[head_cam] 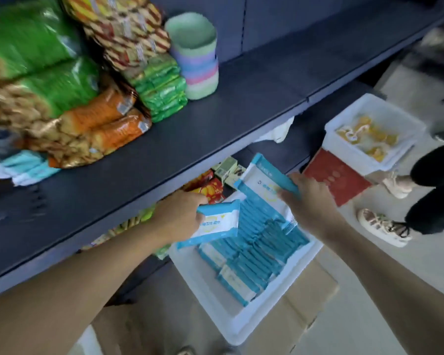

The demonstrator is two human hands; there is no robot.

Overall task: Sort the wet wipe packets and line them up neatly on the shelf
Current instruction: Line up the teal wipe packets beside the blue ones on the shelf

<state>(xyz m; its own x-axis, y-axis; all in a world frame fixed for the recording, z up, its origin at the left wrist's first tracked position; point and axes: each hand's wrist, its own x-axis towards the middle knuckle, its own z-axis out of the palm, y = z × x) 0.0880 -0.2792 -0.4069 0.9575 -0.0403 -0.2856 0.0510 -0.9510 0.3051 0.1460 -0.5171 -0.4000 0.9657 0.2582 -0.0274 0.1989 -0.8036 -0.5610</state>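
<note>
1. Two wet wipe packets up in the air, low centre of frame: one packet (213,222) gripped in the left hand (176,217), a second packet (264,180) gripped in the right hand (306,203), both hovering over the white bin (244,326).
2. Fingers curled round a short edge on each side, thumb on top. Exact finger spread too blurry to call.
3. Plenty more blue-and-white packets (251,254) standing on edge in rows inside that bin, which sits on flattened cardboard (308,301) on the floor.
4. Handling guess: light, soft, squishy film packs, probably a bit slippery. Best taken across the flat body or along a sealed end, not by a corner.
5. Dark shelf (215,119) runs diagonally above, wide bare stretch in the middle. A few similar blue packets (26,166) lie loose at far left.
6. Upper left: snack bags (36,60), green packs (162,90), stacked pastel cups (195,57).
7. Right edge: another white bin (369,134), someone's legs and sneakers.
</note>
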